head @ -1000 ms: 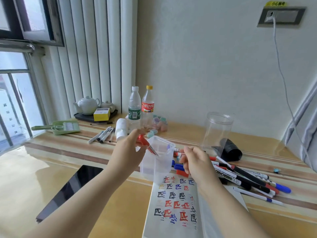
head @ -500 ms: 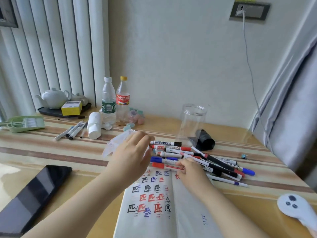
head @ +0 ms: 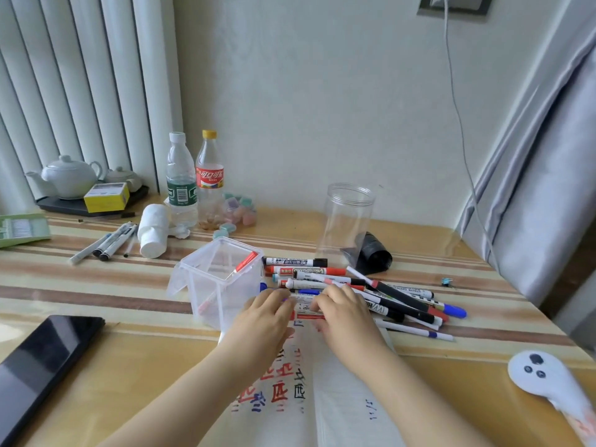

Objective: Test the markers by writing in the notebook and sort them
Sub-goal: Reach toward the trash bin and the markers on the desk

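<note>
Both hands meet over a red marker (head: 308,315) lying just beyond the far edge of the open notebook (head: 283,388). The left hand (head: 263,321) pinches its left end, and the right hand (head: 343,312) pinches its right end, fingers curled. The marker's long axis runs left to right, crosswise to the forearms, so neither hand is nearer. Judging by this two-handed pinch, the cap is about to be pulled off along that axis. The marker pile (head: 361,287) spreads beyond and right of the notebook on the worktop (head: 96,295). The clear box (head: 219,279), beyond the notebook's left corner, holds one red marker.
</note>
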A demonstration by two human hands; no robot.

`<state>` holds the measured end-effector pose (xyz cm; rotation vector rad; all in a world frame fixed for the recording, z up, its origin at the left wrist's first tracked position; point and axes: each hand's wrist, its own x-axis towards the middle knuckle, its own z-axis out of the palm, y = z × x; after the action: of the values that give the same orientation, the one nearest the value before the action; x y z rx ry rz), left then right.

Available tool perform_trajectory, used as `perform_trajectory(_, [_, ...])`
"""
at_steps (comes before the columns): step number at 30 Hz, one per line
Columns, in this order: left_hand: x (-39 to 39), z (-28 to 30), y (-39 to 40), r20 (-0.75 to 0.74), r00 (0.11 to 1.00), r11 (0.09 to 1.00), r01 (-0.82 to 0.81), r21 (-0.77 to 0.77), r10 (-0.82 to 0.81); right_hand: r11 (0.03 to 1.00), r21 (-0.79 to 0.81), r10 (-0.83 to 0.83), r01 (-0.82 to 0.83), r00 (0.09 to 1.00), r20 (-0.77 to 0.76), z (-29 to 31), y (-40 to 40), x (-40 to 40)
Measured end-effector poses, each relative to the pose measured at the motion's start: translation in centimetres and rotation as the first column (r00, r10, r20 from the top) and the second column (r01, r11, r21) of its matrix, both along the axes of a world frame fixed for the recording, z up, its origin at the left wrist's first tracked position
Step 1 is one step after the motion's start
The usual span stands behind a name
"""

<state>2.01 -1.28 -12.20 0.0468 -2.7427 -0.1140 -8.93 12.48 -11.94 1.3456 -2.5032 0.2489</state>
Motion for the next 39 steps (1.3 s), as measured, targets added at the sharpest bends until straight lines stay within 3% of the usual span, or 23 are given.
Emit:
perform_trajectory(3, [-0.5,0.4,0.7,0.115,0.993,0.999,-0.016,0.052,0.010,0.995,-0.064,0.077,-0.079,0.997,-0.022,0.2,1.5,0.7])
perform_trajectory(6, [-0.5,0.6,1.7,0.148,0.988,0.998,0.033,0.049,-0.040,0.995,0.033,0.095,-0.091,0.989,-0.118,0.2,2.7,2.1])
perform_trajectory(10, [0.2,0.2,2.5,0.223,0.967,0.992,0.115,0.050,-0.123,0.973,0.108,0.207,-0.205,0.978,-0.007,-0.2,3.3,3.2])
perform_trajectory(14, [1.3,0.2,2.0,0.253,0.941,0.968,0.183,0.173,-0.224,0.957,0.207,0.208,-0.204,0.978,0.005,0.6,3.8,4.4])
perform_trajectory(18, [2.0,1.0,1.5,0.321,0.927,0.974,0.143,0.178,-0.195,0.942,0.300,0.128,-0.148,0.988,0.086,1.7,4.2,4.8])
perform_trajectory(21, [2.0,2.0,1.2,0.279,0.951,0.977,0.083,0.197,-0.136,0.976,0.210,0.007,-0.061,0.969,0.247,2.4,5.1,4.1])
perform_trajectory(26, [1.4,2.9,1.2,0.223,0.973,0.979,0.020,0.202,-0.066,0.990,-0.076,-0.045,0.119,0.778,0.626,3.7,6.8,2.2])
perform_trajectory(30, [0.3,3.0,2.1,0.216,0.974,0.984,0.027,0.177,-0.066,0.945,-0.295,0.151,0.139,0.615,0.774,3.7,6.4,1.1])
perform_trajectory(32, [-0.5,2.9,2.4,0.216,0.975,0.984,0.006,0.177,-0.044,0.881,-0.413,0.267,0.229,0.479,0.836,3.5,6.0,0.8])
perform_trajectory(35, [-1.3,2.2,2.4,0.227,0.973,0.984,-0.012,0.179,-0.029,0.766,-0.519,0.477,0.379,0.204,0.855,3.3,5.5,0.4])
perform_trajectory(37, [-1.8,1.6,2.2,0.196,0.979,0.984,0.021,0.175,-0.056,0.745,-0.536,0.515,0.396,0.169,0.841,2.8,5.1,0.0])
perform_trajectory(39, [-2.2,1.2,2.1,0.138,0.986,0.975,0.061,0.216,-0.092,0.752,-0.546,0.483,0.371,0.253,0.838,2.0,4.6,-0.2])
